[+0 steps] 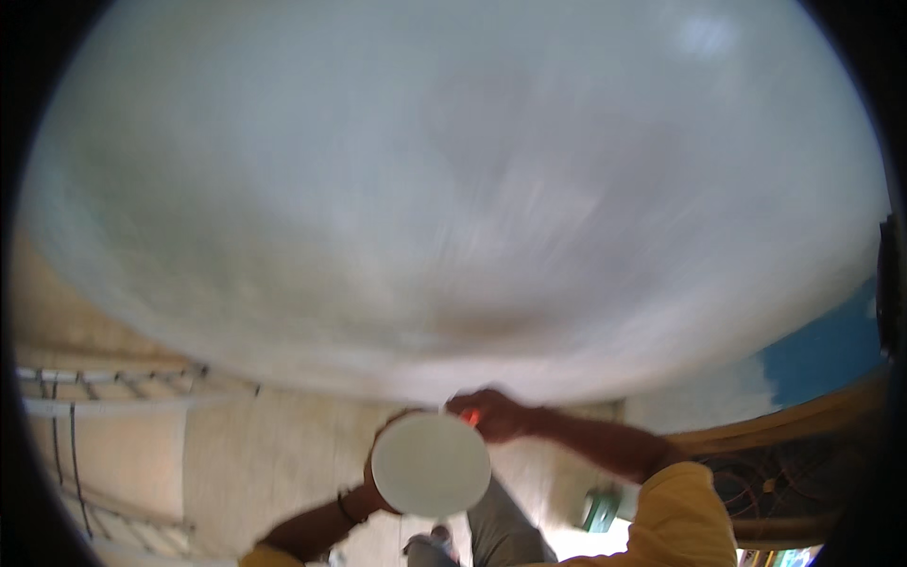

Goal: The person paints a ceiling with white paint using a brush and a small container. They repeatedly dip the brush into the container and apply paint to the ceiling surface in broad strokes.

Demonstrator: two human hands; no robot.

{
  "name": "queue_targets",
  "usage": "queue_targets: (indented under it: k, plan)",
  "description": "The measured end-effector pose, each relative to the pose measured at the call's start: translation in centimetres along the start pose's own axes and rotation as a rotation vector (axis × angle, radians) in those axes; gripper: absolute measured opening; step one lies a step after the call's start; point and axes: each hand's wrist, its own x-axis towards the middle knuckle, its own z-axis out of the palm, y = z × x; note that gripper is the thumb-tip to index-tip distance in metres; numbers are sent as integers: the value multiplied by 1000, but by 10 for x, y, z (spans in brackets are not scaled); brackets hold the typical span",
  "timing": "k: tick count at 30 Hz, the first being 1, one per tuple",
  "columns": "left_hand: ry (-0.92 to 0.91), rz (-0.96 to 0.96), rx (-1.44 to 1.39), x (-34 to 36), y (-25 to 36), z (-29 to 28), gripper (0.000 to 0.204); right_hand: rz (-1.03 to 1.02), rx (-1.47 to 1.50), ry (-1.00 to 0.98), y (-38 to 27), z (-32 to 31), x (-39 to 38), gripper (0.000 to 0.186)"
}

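A round, pale white dish-like thing [431, 465] is held low in front of my body. My left hand [374, 477] grips it from its left side and beneath, with most of the fingers hidden by it. Just beyond its upper right edge, my right hand [496, 414] is closed round a tool with a bright red-orange handle [470, 417]. Whatever blade or head that tool has cannot be made out. Both hands are close to the lower part of a broad whitish-grey wall [453, 208], whose surface looks streaked and smeared.
A blue painted patch [822, 354] borders the wall at right, above a wooden frame with dark grillwork [775, 482]. Metal railings [71, 406] run along the left. Below lies a beige floor [274, 444], with a green container [600, 510] near my right arm.
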Motion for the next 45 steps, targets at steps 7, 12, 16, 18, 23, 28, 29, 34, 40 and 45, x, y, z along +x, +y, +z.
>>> queue_targets:
  k: [7, 12, 16, 18, 23, 28, 29, 34, 40, 45]
  plan:
    - [234, 12, 51, 13, 125, 72, 94, 295, 113, 256, -115, -113, -61, 22]
    - [222, -234, -807, 32, 246, 86, 95, 370, 309, 494, -129, -132, -104, 19]
    - [414, 28, 519, 36, 307, 95, 81, 312, 615, 720, -183, -140, -115, 21]
    - [494, 37, 283, 43, 313, 96, 90, 174, 864, 901, -206, -149, -113, 23]
    - [401, 82, 482, 76, 315, 87, 96, -31, 1028, 1355, -264, -197, -143, 21]
    - [333, 267, 565, 114, 345, 111, 99, -315, 1102, 1583, -307, -243, -181, 16]
    - [310, 282, 555, 120, 347, 110, 100, -357, 1050, 1595, -318, -242, -185, 16]
    - [309, 312, 586, 142, 329, 136, 102, -469, 804, 1510, -333, -249, -211, 17]
    - [273, 366, 718, 152, 317, 133, 102, -260, 652, 1318, -346, -234, -212, 26]
    - [305, 368, 714, 148, 314, 124, 101, -245, 397, 1064, -347, -234, -187, 16]
